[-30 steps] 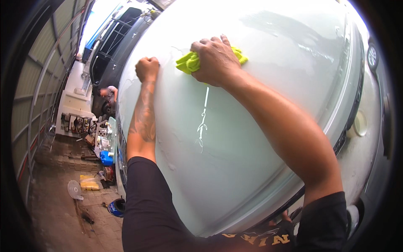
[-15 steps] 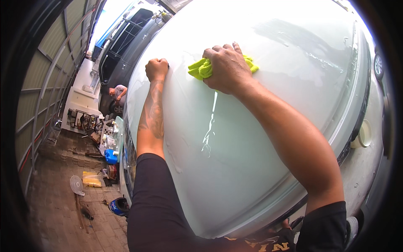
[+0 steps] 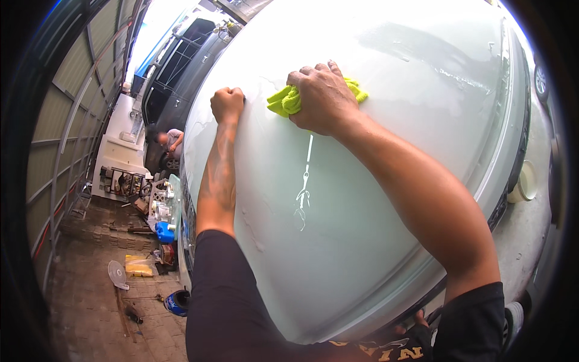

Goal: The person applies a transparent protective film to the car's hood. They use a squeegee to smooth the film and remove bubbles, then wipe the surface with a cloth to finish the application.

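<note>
Under my right hand (image 3: 324, 96) is a bunched yellow-green microfibre cloth (image 3: 282, 102), gripped by the fingers and pressed on a pale, glossy car roof (image 3: 344, 229). Folds of the cloth stick out on both sides of the hand. To its left, my left hand (image 3: 227, 104) is closed in a fist and rests on the roof. A small dark bit shows at the edge of that fist; what it is, I cannot make out. Wet streaks and droplets mark the roof, and a bright reflection runs down below the cloth.
A dark vehicle (image 3: 190, 66) stands beyond the roof at the left, with a person (image 3: 174, 142) crouched by its wheel. On the brick floor lie a blue canister (image 3: 164, 232), a yellow packet (image 3: 139, 265) and a blue tin (image 3: 176, 303). At right is a pale bucket (image 3: 526, 181).
The view has shifted slightly. My right hand and the cloth remain together on nearly the same part of the roof, and my left fist stays closed.
</note>
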Demonstrator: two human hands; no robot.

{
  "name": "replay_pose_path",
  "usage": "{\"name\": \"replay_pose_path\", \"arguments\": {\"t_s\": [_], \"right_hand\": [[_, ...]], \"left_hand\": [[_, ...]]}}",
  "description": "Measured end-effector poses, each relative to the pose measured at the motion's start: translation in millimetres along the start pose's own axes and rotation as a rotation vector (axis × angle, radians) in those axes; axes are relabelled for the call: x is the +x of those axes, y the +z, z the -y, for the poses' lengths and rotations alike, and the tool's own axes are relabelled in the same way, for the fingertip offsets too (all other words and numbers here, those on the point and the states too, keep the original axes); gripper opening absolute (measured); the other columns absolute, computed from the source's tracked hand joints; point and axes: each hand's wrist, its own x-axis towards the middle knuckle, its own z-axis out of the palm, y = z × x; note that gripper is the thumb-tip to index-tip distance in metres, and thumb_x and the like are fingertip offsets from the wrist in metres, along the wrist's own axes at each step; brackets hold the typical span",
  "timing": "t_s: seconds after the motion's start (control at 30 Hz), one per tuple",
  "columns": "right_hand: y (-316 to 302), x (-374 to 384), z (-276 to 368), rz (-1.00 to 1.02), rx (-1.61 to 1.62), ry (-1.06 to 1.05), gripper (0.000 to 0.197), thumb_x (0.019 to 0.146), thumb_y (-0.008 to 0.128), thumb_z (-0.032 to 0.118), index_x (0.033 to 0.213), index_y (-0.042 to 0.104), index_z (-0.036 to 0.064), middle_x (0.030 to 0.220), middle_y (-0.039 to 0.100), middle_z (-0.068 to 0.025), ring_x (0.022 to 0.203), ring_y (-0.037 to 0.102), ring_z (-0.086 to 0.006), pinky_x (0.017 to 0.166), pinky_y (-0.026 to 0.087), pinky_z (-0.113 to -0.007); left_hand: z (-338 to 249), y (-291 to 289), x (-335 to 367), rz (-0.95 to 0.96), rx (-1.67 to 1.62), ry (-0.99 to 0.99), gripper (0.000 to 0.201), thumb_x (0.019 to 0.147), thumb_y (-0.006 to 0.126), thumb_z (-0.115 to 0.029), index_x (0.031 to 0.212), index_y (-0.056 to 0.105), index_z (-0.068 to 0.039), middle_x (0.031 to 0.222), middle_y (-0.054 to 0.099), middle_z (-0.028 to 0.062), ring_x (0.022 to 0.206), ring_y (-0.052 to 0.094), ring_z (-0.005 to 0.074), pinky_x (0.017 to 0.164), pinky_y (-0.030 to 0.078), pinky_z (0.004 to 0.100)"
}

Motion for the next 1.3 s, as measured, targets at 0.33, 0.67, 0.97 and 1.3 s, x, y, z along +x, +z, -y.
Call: {"name": "replay_pose_path", "arguments": {"t_s": [0.33, 0.67, 0.97, 1.3], "right_hand": [[-4, 0, -17, 0.010, -0.069, 0.045, 0.044, 0.071, 0.082, 0.025, 0.110, 0.068, 0.0087, 0.109, 0.069, -0.0112, 0.115, 0.062, -0.0317, 0.119, 0.032, -0.053], [3, 1, 0, 0.020, 0.011, -0.018, 0.042, 0.071, 0.082, 0.024, 0.108, 0.069, 0.0088, 0.107, 0.070, -0.0104, 0.111, 0.063, -0.0311, 0.114, 0.037, -0.049], [-1, -3, -21, -0.016, -0.063, 0.030, 0.046, 0.069, 0.082, 0.023, 0.111, 0.071, 0.0081, 0.107, 0.071, -0.0097, 0.108, 0.064, -0.0299, 0.104, 0.047, -0.043], [13, -4, -11, -0.077, 0.036, -0.045, 0.061, 0.072, 0.083, 0.043, 0.124, 0.072, 0.0146, 0.118, 0.070, -0.0098, 0.118, 0.061, -0.0299, 0.113, 0.040, -0.048]], "left_hand": [[-10, -65, -145, 0.022, -0.207, 0.299, 0.032, 0.083, 0.061, -0.016, 0.061, 0.044, 0.001, 0.054, 0.047, 0.0179, 0.048, 0.050, 0.0281, 0.053, 0.041, 0.0441], [76, -13, -11, -0.051, 0.059, -0.009, 0.032, 0.080, 0.058, -0.023, 0.063, 0.060, 0.003, 0.065, 0.062, 0.0266, 0.060, 0.063, 0.0407, 0.061, 0.047, 0.0495], [2, -84, -168, 0.099, -0.187, 0.189, 0.031, 0.084, 0.061, -0.015, 0.062, 0.047, 0.002, 0.058, 0.051, 0.0182, 0.052, 0.051, 0.0319, 0.055, 0.041, 0.0448], [64, -28, -52, -0.018, 0.028, -0.025, 0.031, 0.079, 0.058, -0.024, 0.064, 0.065, 0.003, 0.064, 0.065, 0.0245, 0.060, 0.065, 0.0402, 0.061, 0.050, 0.0480]]}}
